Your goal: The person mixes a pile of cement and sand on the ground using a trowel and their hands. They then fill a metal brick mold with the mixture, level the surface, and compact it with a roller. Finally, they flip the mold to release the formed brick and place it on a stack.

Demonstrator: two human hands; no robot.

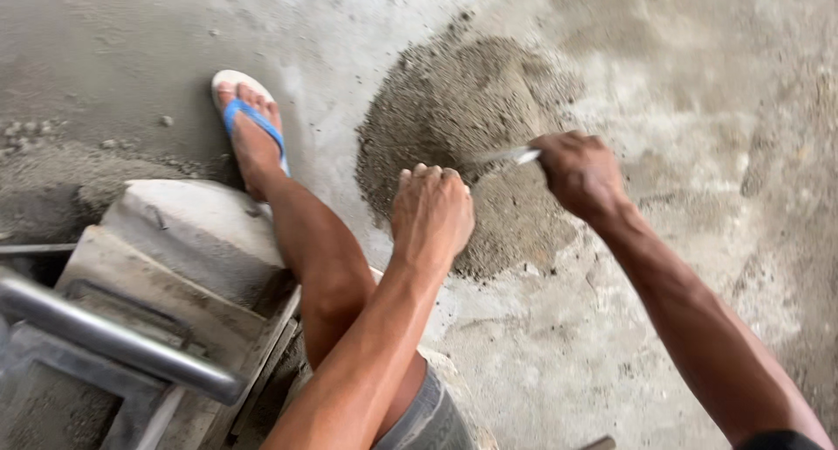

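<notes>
My right hand (580, 172) is closed around a thin metal tool (511, 157), likely a trowel, whose blade lies against a heap of damp grey sand mix (454, 109) on the concrete floor. My left hand (432, 212) is a closed fist at the near edge of the same heap; what it grips is hidden, possibly the tool's other end. My left leg stretches forward beside it, the foot in a blue and white flip-flop (249, 118).
A grey, cement-crusted metal mould or machine (166, 267) with a round steel handle bar (113, 336) stands at the lower left. Loose sand and small stones (52, 166) lie at the left. Pale rough concrete floor (681, 83) spreads to the right.
</notes>
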